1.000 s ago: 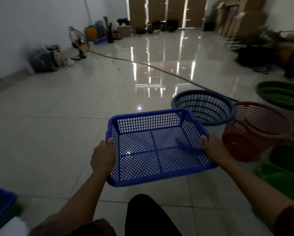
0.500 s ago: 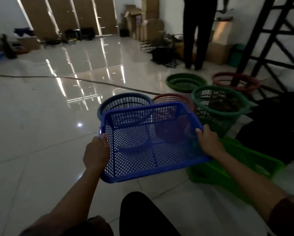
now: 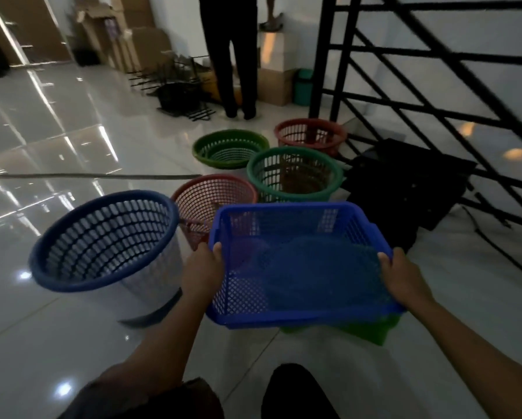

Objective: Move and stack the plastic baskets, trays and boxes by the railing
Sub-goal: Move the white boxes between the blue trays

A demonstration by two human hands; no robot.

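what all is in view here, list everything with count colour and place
rectangular tray: 1, blue, held over the green tray
green tray: 1, on the floor under the blue one
round baskets: 5; blue at left, red centre, green behind it, low green and red farther back
railing: 1, black, at right
dark crate: 1, black, by the railing
cardboard boxes: several, brown, back wall
standing person: 1, dark trousers, at back
hands: left and right grip the blue tray's sides
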